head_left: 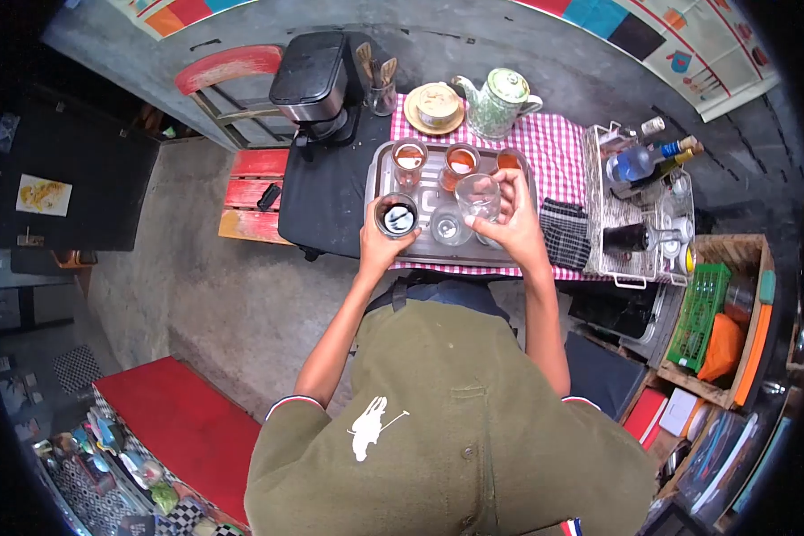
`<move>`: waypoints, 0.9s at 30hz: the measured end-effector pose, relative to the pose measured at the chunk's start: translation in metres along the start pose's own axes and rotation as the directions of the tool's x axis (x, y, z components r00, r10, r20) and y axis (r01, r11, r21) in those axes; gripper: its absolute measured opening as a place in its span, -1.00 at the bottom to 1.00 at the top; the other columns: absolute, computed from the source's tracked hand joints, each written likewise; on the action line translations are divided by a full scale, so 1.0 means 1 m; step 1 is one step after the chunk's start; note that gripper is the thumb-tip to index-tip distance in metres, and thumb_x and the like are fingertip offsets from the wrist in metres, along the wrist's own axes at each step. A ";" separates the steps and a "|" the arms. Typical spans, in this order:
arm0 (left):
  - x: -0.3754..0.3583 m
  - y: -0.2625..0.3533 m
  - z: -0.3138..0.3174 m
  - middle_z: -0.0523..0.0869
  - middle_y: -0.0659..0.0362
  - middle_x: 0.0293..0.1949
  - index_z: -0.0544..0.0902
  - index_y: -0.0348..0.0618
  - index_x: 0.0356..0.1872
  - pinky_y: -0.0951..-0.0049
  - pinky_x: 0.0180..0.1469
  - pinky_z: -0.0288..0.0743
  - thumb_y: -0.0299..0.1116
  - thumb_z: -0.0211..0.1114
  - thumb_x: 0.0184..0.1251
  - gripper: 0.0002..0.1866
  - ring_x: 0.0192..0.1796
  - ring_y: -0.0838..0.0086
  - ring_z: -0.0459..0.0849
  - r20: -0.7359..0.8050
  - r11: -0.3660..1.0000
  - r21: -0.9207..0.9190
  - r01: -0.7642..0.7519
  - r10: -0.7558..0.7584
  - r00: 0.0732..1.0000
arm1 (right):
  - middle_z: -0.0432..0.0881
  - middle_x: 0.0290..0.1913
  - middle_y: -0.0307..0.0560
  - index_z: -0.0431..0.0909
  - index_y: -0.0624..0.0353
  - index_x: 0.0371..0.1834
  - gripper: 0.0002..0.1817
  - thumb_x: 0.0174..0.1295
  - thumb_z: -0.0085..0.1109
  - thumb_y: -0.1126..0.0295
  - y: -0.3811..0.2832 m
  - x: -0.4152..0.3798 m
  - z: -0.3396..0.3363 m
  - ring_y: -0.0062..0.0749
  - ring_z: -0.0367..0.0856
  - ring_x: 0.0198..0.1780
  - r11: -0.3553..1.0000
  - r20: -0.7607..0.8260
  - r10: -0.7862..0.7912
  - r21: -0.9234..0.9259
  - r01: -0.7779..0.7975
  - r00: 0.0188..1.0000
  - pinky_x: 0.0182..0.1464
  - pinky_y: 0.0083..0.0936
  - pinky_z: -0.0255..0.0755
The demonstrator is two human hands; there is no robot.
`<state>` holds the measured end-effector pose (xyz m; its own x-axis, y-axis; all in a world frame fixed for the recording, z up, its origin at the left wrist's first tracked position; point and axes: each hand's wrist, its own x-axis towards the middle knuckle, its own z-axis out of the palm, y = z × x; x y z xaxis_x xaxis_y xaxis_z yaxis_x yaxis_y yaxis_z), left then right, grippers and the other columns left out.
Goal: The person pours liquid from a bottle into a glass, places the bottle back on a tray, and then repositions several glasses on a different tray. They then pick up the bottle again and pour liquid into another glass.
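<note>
A metal tray (380, 171) lies on a table with a red checked cloth (558, 147). My left hand (377, 246) grips a glass of dark liquid (396, 216) at the tray's near left corner. My right hand (511, 223) holds an empty clear glass (479, 196) just above the tray's right side. An empty glass (445, 227) stands between them. Three glasses of reddish-brown drink (461, 163) line the tray's far edge.
A black coffee machine (317, 85) stands left of the tray, a patterned teapot (500, 100) and a lidded cup on a saucer (436, 107) behind it. A wire basket of bottles (639, 196) sits right. A red chair (232, 76) and wooden crates (724, 313) flank the table.
</note>
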<state>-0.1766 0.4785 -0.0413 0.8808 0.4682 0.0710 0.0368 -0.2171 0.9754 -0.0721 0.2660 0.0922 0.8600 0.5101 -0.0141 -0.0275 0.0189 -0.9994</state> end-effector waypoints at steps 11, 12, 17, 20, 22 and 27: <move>0.013 -0.049 0.000 0.71 -0.01 0.10 0.40 -0.25 0.29 0.31 0.25 0.54 -0.33 0.68 -0.10 -0.13 0.17 0.25 0.71 0.018 0.993 0.106 -0.045 0.043 0.999 | 0.52 0.11 -0.08 0.23 0.06 0.14 -0.26 -0.05 0.55 0.58 0.005 -0.013 -0.004 -0.38 0.60 0.19 0.991 -0.030 0.120 -0.061 -0.121 0.992 0.16 -0.44 0.57; 0.013 -0.048 0.000 0.71 -0.01 0.10 0.40 -0.25 0.30 0.31 0.25 0.54 -0.33 0.68 -0.10 -0.12 0.17 0.25 0.71 0.015 0.993 0.105 -0.062 0.060 0.998 | 0.52 0.11 -0.08 0.23 0.06 0.14 -0.26 -0.05 0.55 0.58 0.007 -0.013 -0.003 -0.38 0.60 0.18 0.991 -0.031 0.122 -0.054 -0.124 0.992 0.16 -0.44 0.57; 0.014 -0.046 0.004 0.71 0.03 0.06 0.44 -0.26 0.25 0.34 0.26 0.51 -0.34 0.68 -0.09 -0.18 0.15 0.33 0.70 0.035 0.995 0.100 0.012 -0.015 0.999 | 0.53 0.11 -0.08 0.23 0.05 0.14 -0.26 -0.06 0.55 0.58 0.016 -0.008 -0.001 -0.38 0.62 0.17 0.988 -0.024 0.133 -0.081 -0.134 0.991 0.15 -0.45 0.58; 0.015 -0.050 0.006 0.72 0.03 0.06 0.45 -0.24 0.24 0.34 0.25 0.51 -0.33 0.68 -0.09 -0.19 0.13 0.32 0.71 0.043 0.990 0.139 0.007 -0.013 0.999 | 0.53 0.12 -0.08 0.23 0.05 0.13 -0.25 -0.06 0.56 0.58 0.019 -0.007 0.001 -0.38 0.62 0.18 0.991 -0.009 0.127 -0.031 -0.128 0.992 0.14 -0.45 0.58; 0.017 -0.051 0.007 0.72 0.02 0.06 0.45 -0.24 0.23 0.33 0.25 0.51 -0.33 0.68 -0.10 -0.19 0.14 0.31 0.71 0.056 0.991 0.131 -0.006 -0.002 0.998 | 0.53 0.11 -0.08 0.23 0.05 0.13 -0.25 -0.07 0.56 0.58 0.023 -0.006 0.000 -0.39 0.62 0.18 0.991 -0.002 0.131 -0.021 -0.131 0.991 0.15 -0.45 0.58; 0.015 -0.053 0.010 0.70 0.00 0.09 0.42 -0.25 0.26 0.32 0.26 0.51 -0.33 0.69 -0.11 -0.15 0.17 0.30 0.69 0.052 0.990 0.136 0.019 -0.026 0.998 | 0.54 0.09 -0.09 0.23 0.06 0.13 -0.25 -0.06 0.57 0.55 0.023 -0.004 -0.001 -0.40 0.62 0.16 0.990 -0.001 0.138 -0.017 -0.138 0.990 0.10 -0.47 0.58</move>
<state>-0.1606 0.4891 -0.0940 0.9028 0.4286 0.0344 0.1176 -0.3231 0.9390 -0.0761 0.2636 0.0687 0.8485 0.5069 -0.1519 -0.1373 -0.0664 -0.9883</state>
